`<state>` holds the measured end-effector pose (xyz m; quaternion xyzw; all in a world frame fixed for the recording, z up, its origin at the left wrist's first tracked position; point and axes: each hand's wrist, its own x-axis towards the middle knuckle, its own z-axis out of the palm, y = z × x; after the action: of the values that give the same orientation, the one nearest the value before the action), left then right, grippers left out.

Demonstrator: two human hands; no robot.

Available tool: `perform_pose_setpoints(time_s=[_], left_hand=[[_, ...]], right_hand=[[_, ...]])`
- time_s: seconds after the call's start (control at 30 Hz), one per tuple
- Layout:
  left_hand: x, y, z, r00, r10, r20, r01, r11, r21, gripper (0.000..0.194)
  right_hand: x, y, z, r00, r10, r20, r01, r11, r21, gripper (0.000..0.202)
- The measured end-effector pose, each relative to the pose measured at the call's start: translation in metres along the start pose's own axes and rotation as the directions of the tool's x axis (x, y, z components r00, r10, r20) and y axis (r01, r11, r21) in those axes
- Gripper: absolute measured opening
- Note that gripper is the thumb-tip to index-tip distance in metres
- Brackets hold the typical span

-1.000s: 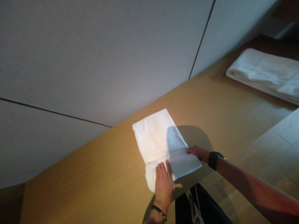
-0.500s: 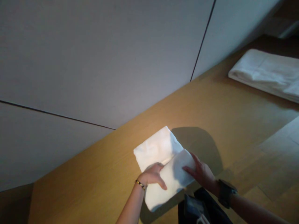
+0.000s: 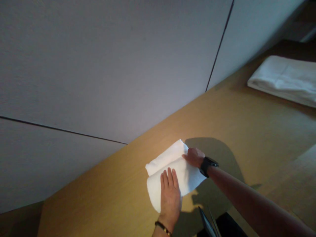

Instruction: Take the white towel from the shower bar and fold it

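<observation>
A folded white cloth [image 3: 154, 190] lies on the light wooden table [image 3: 118, 184], its near part folded over and a strip of the far part showing beyond the fold. My left hand [image 3: 170, 194] rests flat on the folded part, fingers stretched out and pointing away from me. At the cloth's right edge, my right hand [image 3: 194, 157] is closed around the end of the fold, with the thumb on top and the other fingers mostly hidden.
A second folded white cloth [image 3: 283, 77] lies at the table's far right. Behind the table stands a grey panel wall [image 3: 123, 65] with dark seams. A dark object [image 3: 209, 223] is at the bottom edge, close to me.
The cloth's near part now reaches further over the far part. My left hand has flattened on top, and my right hand has moved up and away from me along the right edge.
</observation>
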<state>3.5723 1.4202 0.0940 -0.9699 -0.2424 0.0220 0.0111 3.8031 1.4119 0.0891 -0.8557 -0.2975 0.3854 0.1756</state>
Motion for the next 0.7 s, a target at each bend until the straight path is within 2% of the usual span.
perform_pose_setpoints(time_s=[0.07, 0.13, 0.2, 0.23, 0.3, 0.37, 0.43, 0.47, 0.5, 0.57, 0.63, 0.67, 0.7], left_hand=[[0.036, -0.032, -0.014, 0.984, -0.024, 0.177, 0.050, 0.988, -0.146, 0.097], [0.074, -0.067, -0.032, 0.938, -0.015, 0.347, 0.139, 0.932, -0.335, 0.099], [0.110, -0.098, -0.045, 0.872, 0.059, 0.486, 0.236, 0.819, -0.523, 0.090], [0.127, -0.112, -0.048, 0.838, 0.113, 0.533, 0.279, 0.752, -0.598, 0.084], [0.153, -0.133, -0.050, 0.769, 0.194, 0.609, 0.374, 0.635, -0.676, 0.076], [0.171, -0.146, -0.048, 0.689, 0.237, 0.685, 0.484, 0.553, -0.678, 0.077], [0.178, -0.149, -0.044, 0.613, 0.273, 0.741, 0.577, 0.485, -0.657, 0.078], [0.177, -0.146, -0.043, 0.589, 0.287, 0.756, 0.612, 0.452, -0.649, 0.078], [0.172, -0.141, -0.042, 0.582, 0.300, 0.756, 0.637, 0.409, -0.653, 0.077], [0.153, -0.122, -0.039, 0.610, 0.323, 0.723, 0.666, 0.285, -0.689, 0.076], [0.123, -0.095, -0.038, 0.696, 0.308, 0.649, 0.639, 0.146, -0.755, 0.074], [0.106, -0.079, -0.038, 0.751, 0.267, 0.603, 0.592, 0.133, -0.795, 0.071], [0.089, -0.063, -0.038, 0.809, 0.205, 0.550, 0.522, 0.179, -0.834, 0.066]], right_hand=[[0.003, 0.002, -0.009, 0.999, 0.002, -0.052, 0.004, 0.994, 0.110, 0.032], [-0.006, 0.012, -0.010, 0.989, 0.017, -0.150, 0.020, 0.971, 0.239, 0.037], [-0.022, 0.027, 0.000, 0.972, 0.072, -0.223, 0.014, 0.932, 0.363, 0.041], [-0.031, 0.034, 0.009, 0.969, 0.106, -0.224, -0.001, 0.907, 0.422, 0.041], [-0.047, 0.042, 0.036, 0.977, 0.154, -0.146, -0.053, 0.844, 0.534, 0.039], [-0.056, 0.041, 0.064, 0.989, 0.147, -0.006, -0.108, 0.757, 0.644, 0.040], [-0.057, 0.030, 0.086, 0.988, 0.108, 0.108, -0.152, 0.644, 0.750, 0.048], [-0.055, 0.023, 0.092, 0.985, 0.096, 0.145, -0.174, 0.583, 0.794, 0.053], [-0.052, 0.017, 0.096, 0.982, 0.079, 0.174, -0.189, 0.525, 0.830, 0.056], [-0.049, 0.009, 0.096, 0.981, 0.049, 0.188, -0.191, 0.422, 0.886, 0.059], [-0.052, 0.012, 0.090, 0.985, 0.033, 0.171, -0.171, 0.366, 0.915, 0.061], [-0.058, 0.017, 0.087, 0.987, 0.034, 0.159, -0.160, 0.364, 0.918, 0.065], [-0.065, 0.026, 0.083, 0.989, 0.035, 0.144, -0.147, 0.378, 0.914, 0.072]])
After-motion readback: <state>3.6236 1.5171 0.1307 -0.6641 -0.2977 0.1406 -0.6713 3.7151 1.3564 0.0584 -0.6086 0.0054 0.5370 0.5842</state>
